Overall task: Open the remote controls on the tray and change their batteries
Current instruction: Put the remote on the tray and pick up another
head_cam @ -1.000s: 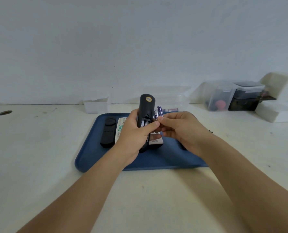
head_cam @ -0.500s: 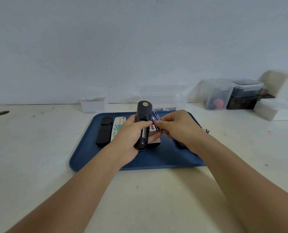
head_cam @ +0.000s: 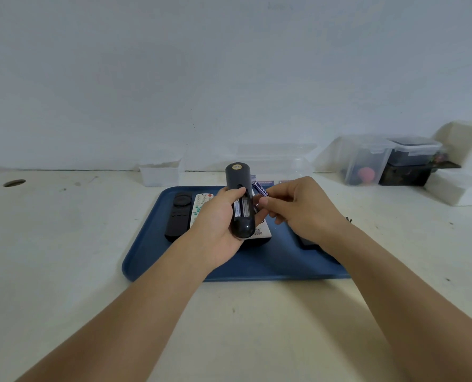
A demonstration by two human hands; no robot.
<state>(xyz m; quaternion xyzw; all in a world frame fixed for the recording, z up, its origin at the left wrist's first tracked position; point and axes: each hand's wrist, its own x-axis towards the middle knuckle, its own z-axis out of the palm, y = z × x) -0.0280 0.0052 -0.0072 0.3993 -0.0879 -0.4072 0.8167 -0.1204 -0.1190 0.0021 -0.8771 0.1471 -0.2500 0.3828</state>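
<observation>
My left hand (head_cam: pixel 218 224) grips a black remote (head_cam: pixel 239 199) above the blue tray (head_cam: pixel 257 266), back side up, its battery bay uncovered. My right hand (head_cam: pixel 298 208) pinches a blue battery (head_cam: pixel 260 190) just right of the bay. Another black remote (head_cam: pixel 178 216) and a white remote (head_cam: pixel 200 205) with coloured buttons lie on the tray's left part. A white remote (head_cam: pixel 261 232) lies partly hidden under the held one.
A small white box (head_cam: pixel 160 173) and a clear plastic box (head_cam: pixel 279 161) stand behind the tray. Clear and dark containers (head_cam: pixel 389 161) sit at the back right beside white foam blocks (head_cam: pixel 460 186). A dark object (head_cam: pixel 308 242) on the tray peeks from under my right wrist.
The held remote has tilted so its open battery bay faces up. My right hand with the battery has drawn slightly right, away from the bay.
</observation>
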